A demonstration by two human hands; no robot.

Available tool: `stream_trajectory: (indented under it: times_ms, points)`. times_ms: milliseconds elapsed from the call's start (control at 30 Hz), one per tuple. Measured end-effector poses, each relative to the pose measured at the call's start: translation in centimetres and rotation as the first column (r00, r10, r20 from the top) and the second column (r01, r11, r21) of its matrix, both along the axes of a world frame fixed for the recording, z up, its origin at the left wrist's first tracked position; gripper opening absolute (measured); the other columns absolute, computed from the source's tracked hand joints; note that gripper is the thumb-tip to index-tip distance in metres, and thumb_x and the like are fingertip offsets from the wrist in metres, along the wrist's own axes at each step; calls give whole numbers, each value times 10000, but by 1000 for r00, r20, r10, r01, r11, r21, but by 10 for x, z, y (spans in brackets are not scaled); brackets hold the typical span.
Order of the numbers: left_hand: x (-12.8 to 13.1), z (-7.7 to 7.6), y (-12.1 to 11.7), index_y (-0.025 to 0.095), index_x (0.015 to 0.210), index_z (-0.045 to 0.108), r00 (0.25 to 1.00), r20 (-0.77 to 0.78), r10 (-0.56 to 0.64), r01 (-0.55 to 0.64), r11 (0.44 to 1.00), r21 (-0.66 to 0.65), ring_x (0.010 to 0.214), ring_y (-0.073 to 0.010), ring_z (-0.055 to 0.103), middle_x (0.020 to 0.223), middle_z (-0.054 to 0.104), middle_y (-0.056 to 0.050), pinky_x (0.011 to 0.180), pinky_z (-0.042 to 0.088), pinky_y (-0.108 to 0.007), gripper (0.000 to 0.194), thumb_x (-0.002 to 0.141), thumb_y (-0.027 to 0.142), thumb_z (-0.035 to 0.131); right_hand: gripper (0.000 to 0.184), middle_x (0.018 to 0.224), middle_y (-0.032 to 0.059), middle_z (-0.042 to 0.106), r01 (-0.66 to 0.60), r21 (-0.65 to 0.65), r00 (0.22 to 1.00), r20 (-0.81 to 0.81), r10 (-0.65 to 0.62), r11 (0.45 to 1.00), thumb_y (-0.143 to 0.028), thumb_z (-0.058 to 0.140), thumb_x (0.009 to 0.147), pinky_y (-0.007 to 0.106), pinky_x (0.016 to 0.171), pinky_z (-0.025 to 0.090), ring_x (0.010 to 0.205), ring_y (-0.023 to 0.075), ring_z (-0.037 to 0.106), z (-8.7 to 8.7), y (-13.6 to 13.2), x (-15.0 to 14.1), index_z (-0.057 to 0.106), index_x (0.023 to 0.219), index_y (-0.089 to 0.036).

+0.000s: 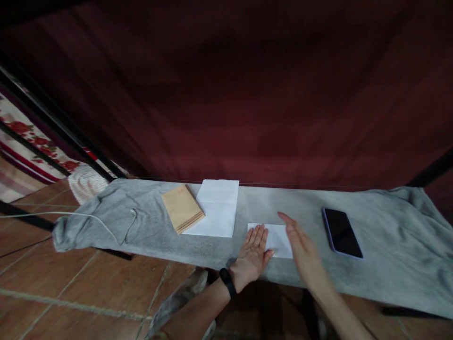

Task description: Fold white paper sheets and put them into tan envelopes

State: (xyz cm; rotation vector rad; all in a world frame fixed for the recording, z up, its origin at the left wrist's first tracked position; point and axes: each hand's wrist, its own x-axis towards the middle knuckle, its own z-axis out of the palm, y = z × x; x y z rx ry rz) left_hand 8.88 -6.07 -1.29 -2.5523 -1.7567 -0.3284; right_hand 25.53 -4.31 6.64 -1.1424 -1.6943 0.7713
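Note:
A small white sheet of paper (279, 240), seemingly folded, lies on the grey cloth in front of me. My left hand (253, 250) rests flat on its left part, fingers stretched out and thumb apart; a black band circles that wrist. At the paper's right edge is my right hand (300, 243), turned on its side and slightly blurred, with the fingers extended. Whether it touches the paper I cannot tell. Left of the hands lie larger white sheets (219, 212), with a stack of brown envelopes (183, 208) overlapping their left side.
A phone (342, 233) with a dark screen lies to the right. Grey cloth (293, 200) covers the narrow bench. A white cable (88, 216) trails over its left end. Behind hangs a dark red curtain (247, 118); black metal bars (53, 113) stand at the left.

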Motion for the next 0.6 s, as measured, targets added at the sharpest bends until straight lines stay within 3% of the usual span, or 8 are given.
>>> stream_trajectory:
  times_ms: [100, 233, 400, 600]
  points:
    - [2, -2, -1, 101, 1553, 190, 1000, 3, -6, 6, 1000, -13, 1501, -235, 202, 1608, 264, -153, 1212, 249, -457, 628, 1028, 439, 263, 568, 1471, 108, 513, -62, -3, 950, 305, 60, 998, -523, 239, 1029, 509, 1145, 383, 1382, 256, 445, -50, 5, -10, 507, 1425, -216]
    - [-2, -5, -1, 123, 1563, 168, 999, 33, 8, -8, 1000, 0, 1502, -215, 191, 1616, 255, -126, 1212, 253, -433, 581, 1031, 345, 240, 591, 1511, 127, 456, -123, 135, 781, 625, 12, 983, -451, 196, 1038, 486, 1173, 339, 1414, 248, 401, -102, 7, -11, 468, 1455, -132]
    - [-7, -7, -2, 119, 1555, 201, 999, 21, 29, -29, 999, 15, 1506, -210, 171, 1623, 239, -112, 1221, 242, -405, 587, 1034, 383, 256, 548, 1535, 136, 413, -156, 317, 708, 697, -118, 935, -410, 262, 1038, 496, 1171, 318, 1415, 273, 398, -115, 9, -2, 419, 1486, -137]
    - [-15, -6, 1, 142, 1569, 163, 992, 18, 122, -122, 992, 42, 1491, -213, 232, 1605, 283, -115, 1209, 273, -428, 608, 1038, 427, 251, 586, 1529, 163, 415, -127, 360, 696, 696, -175, 924, -443, 318, 1029, 508, 1158, 328, 1399, 304, 420, -116, 16, 11, 353, 1518, -122]
